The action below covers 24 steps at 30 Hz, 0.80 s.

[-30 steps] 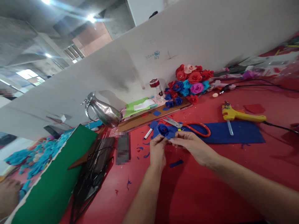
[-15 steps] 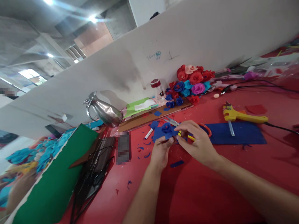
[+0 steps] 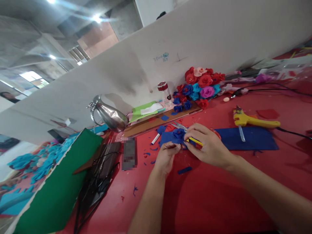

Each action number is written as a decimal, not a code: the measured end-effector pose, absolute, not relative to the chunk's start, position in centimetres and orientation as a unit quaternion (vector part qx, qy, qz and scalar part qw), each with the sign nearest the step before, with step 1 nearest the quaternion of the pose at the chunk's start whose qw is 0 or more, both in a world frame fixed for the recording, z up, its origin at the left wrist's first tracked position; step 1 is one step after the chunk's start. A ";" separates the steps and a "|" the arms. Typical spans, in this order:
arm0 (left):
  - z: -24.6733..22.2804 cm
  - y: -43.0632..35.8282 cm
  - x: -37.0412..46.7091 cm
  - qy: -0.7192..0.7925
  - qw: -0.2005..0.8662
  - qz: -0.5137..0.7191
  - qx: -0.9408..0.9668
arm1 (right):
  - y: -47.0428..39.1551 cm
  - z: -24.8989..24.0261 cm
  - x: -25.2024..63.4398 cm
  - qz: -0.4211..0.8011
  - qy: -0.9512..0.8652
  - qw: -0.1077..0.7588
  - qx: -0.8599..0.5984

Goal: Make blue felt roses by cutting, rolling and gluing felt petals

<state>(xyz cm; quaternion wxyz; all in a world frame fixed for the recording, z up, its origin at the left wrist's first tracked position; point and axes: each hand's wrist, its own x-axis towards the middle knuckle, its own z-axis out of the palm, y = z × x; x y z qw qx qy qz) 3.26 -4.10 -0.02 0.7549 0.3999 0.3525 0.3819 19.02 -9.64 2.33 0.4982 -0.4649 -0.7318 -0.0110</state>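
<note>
My left hand [image 3: 167, 156] is closed, thumb and finger pinching the lower edge of a blue petal piece [image 3: 177, 141]. From the right, my right hand [image 3: 207, 144] meets it with fingertips drawn together at the petal piece's other side. A blue rose [image 3: 179, 133] sits directly behind the fingertips; whether it is joined to the petal piece I cannot tell. A yellow stick [image 3: 195, 141] shows beneath the right fingers. Scissors [image 3: 179, 126] lie behind, their blades pointing left and their red handles partly covered by my right hand. Under everything is a blue sheet [image 3: 248, 138].
A yellow glue gun [image 3: 255, 122] rests on the sheet at right, its cord trailing off. Finished flowers [image 3: 204, 83], a glass jar [image 3: 165, 94] and a steel jug [image 3: 107, 115] line the wall. A marker [image 3: 155, 139] and blue scraps lie left; a green board [image 3: 58, 185] stands further left.
The blue rose has shifted slightly right, nearer my right fingers. My right fingers have curled closer together. My left hand has moved a little left. At far left, another person's arm has moved.
</note>
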 end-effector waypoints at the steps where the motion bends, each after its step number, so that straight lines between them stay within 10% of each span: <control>1: 0.0 -4.1 3.2 0.353 0.754 0.384 0.399 | -9.6 2.3 19.0 -0.017 -0.732 0.498 -0.464; 12: -0.3 -3.7 3.5 0.337 0.754 0.416 0.381 | -9.7 1.9 18.6 -0.057 -0.702 0.525 -0.478; 24: -0.1 -4.1 3.3 0.317 0.726 0.379 0.478 | -9.2 2.7 18.3 0.496 -0.345 0.641 -0.474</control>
